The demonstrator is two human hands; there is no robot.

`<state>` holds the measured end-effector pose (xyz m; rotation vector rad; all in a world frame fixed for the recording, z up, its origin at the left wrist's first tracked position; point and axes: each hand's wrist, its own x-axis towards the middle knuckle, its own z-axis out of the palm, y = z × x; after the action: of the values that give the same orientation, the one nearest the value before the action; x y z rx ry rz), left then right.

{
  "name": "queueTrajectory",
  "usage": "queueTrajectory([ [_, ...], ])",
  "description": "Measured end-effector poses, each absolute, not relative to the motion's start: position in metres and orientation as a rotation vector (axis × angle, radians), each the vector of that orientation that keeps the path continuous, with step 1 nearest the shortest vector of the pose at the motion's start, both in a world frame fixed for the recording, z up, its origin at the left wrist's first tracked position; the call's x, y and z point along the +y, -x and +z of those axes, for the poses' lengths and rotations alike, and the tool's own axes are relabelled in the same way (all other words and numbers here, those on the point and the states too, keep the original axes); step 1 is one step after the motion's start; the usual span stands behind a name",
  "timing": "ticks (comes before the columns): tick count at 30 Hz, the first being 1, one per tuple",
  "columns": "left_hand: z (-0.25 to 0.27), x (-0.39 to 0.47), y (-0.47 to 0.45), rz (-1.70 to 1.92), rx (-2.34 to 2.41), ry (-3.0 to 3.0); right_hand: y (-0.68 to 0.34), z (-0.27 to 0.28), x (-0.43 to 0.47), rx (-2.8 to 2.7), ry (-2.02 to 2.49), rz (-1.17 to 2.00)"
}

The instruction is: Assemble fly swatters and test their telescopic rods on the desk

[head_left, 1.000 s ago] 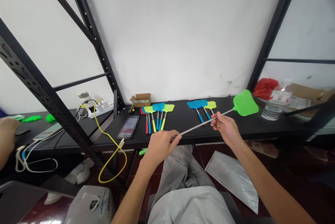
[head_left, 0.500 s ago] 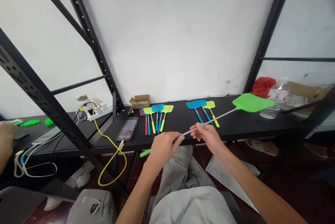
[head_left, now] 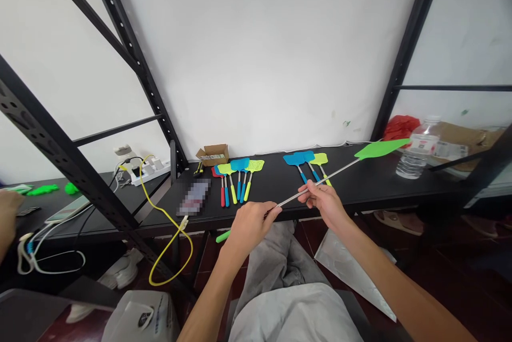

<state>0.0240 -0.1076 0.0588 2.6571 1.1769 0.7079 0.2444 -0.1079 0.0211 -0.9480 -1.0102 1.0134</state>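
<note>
A green fly swatter (head_left: 382,148) with a long thin metal shaft lies slantwise across both hands, above the front edge of the black shelf. My left hand (head_left: 253,224) is closed around the lower shaft, and the green handle end pokes out below it. Farther up the shaft, my right hand (head_left: 322,200) pinches the rod between thumb and fingers. The swatter's head is tilted, seen almost edge-on, at the right. Behind the hands lie a group of several short swatters (head_left: 240,164) in red, blue and yellow, and another group of blue and yellow swatters (head_left: 298,159).
On the black shelf (head_left: 272,192) are a small cardboard box (head_left: 213,155), a blurred-out phone-like object (head_left: 195,197) and a plastic bottle (head_left: 416,152). A yellow cable (head_left: 160,206) loops over the front edge. Metal uprights (head_left: 138,64) flank the shelf. Another person's hand (head_left: 8,216) shows far left.
My right hand has slid a little up the shaft to the right. The green swatter's head has turned from facing me to nearly edge-on. My left hand keeps its hold.
</note>
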Motion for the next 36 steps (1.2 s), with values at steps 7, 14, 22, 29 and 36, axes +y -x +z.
queueTrajectory([
  [7, 0.06, -0.106, -0.022, 0.707, 1.165, -2.649, -0.254, 0.024, -0.106, -0.982, 0.949, 0.979],
  [14, 0.06, -0.104, -0.019, 0.681, 1.166, -2.629, -0.267, 0.023, -0.104, -0.929, 0.955, 0.931],
  [22, 0.059, -0.103, -0.018, 0.668, 1.176, -2.623, -0.282, 0.025, -0.101, -0.873, 0.953, 0.885],
  [29, 0.058, -0.099, -0.013, 0.665, 1.137, -2.643, -0.307, 0.024, -0.097, -0.785, 0.95, 0.841],
  [36, 0.056, -0.099, -0.014, 0.651, 1.135, -2.652, -0.315, 0.02, -0.095, -0.768, 0.964, 0.836],
])
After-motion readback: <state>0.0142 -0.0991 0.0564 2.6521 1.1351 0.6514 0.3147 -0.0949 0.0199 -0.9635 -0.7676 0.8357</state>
